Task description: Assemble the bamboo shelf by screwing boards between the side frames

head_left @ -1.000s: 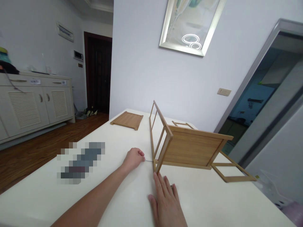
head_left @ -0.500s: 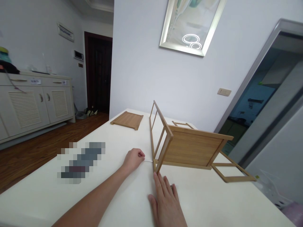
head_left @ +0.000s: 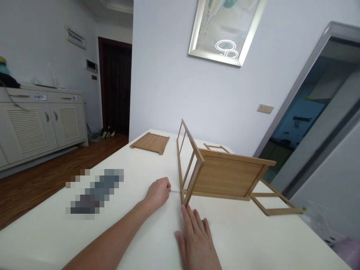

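My left hand [head_left: 157, 193] is closed round the end of a thin metal hex key [head_left: 176, 191]; its grip end is hidden in the fingers. The shaft meets the lower near corner of an upright wooden side frame [head_left: 194, 178]. A slatless wooden panel [head_left: 227, 174] joins that frame and stands on edge to its right. My right hand [head_left: 198, 238] lies on the table with fingers stretched out, fingertips touching the bottom of the side frame. A ring-like dark spot shows by its fingers.
On the white table [head_left: 135, 240], another wooden panel [head_left: 151, 143] lies flat at the far left. An open wooden frame [head_left: 270, 214] lies at the right, and part of another frame [head_left: 216, 147] shows behind. A blurred-out dark item [head_left: 97, 191] lies left. The wall [head_left: 160, 86] rises behind the table.
My left hand has turned slightly at the wrist, its fingers now more curled under, with the hex key still at the frame. My right hand and the wooden parts stay put.
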{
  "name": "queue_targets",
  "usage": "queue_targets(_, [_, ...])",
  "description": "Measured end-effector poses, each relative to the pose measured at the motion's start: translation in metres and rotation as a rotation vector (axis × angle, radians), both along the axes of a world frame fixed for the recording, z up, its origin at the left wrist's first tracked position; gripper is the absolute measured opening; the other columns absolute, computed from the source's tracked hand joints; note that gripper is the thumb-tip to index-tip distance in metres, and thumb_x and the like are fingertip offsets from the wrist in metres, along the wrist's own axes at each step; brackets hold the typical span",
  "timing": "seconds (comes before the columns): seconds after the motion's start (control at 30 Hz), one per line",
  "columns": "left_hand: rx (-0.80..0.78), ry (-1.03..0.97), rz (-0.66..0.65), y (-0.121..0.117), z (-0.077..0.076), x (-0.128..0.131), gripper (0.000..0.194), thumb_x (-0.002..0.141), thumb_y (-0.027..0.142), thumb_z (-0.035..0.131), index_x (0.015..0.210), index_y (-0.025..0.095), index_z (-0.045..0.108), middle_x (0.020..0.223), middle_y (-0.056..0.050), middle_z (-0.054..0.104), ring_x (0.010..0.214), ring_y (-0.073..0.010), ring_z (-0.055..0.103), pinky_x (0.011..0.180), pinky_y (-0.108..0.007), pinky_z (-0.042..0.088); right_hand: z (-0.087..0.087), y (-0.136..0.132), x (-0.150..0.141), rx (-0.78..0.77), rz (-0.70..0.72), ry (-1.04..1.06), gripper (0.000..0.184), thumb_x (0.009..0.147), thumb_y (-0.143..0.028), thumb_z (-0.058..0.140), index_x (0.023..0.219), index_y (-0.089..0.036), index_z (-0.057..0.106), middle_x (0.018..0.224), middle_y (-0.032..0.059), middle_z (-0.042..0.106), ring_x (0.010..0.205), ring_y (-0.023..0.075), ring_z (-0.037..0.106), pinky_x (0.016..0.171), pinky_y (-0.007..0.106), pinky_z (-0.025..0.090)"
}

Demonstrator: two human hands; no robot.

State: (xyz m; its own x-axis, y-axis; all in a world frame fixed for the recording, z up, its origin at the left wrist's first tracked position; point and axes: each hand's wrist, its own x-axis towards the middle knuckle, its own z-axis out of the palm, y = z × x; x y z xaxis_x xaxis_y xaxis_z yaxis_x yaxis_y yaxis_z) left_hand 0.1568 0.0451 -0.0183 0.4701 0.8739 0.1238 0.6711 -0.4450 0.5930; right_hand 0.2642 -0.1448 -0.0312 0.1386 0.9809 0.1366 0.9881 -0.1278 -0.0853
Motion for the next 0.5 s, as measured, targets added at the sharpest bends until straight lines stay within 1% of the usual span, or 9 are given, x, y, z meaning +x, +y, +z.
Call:
queue_targets(0.13, [0.045, 0.041, -0.032, -0.003, 0.004, -0.002, 0.010, 0.082, 0.015, 0.054, 0.083, 0.021, 0.063, 0.091, -0.006, 0.073, 0.088, -0.0225, 0.066, 0.073, -0.030, 0.043, -0.008, 0.001, 0.003, 0.047, 0.012, -0.020, 0.059, 0.099, -0.045, 0.032, 0.153, -0.022, 0.023, 0.153, 0.0038, 0.029, 0.139, 0.0348, 0.034, 0.108, 0.061, 0.037])
queue_targets(0.33, [0.061, 0.060, -0.034, -0.004, 0.005, -0.002, 0.010, 0.080, 0.015, 0.055, 0.082, 0.021, 0.063, 0.091, -0.005, 0.073, 0.088, -0.0223, 0.066, 0.073, -0.030, 0.043, -0.019, 0.002, 0.008, 0.136, 0.048, -0.069, 0.060, 0.099, -0.044, 0.034, 0.153, -0.025, 0.020, 0.152, 0.0043, 0.032, 0.136, 0.0359, 0.039, 0.103, 0.061, 0.042])
queue_targets(0.5, [0.058, 0.041, -0.014, -0.005, 0.005, -0.001, 0.012, 0.084, 0.019, 0.052, 0.086, 0.021, 0.063, 0.090, -0.005, 0.074, 0.088, -0.0215, 0.067, 0.072, -0.029, 0.043, -0.026, 0.003, 0.010, 0.197, 0.063, -0.108, 0.061, 0.099, -0.043, 0.035, 0.154, -0.025, 0.016, 0.151, 0.0048, 0.035, 0.134, 0.0362, 0.043, 0.101, 0.060, 0.044])
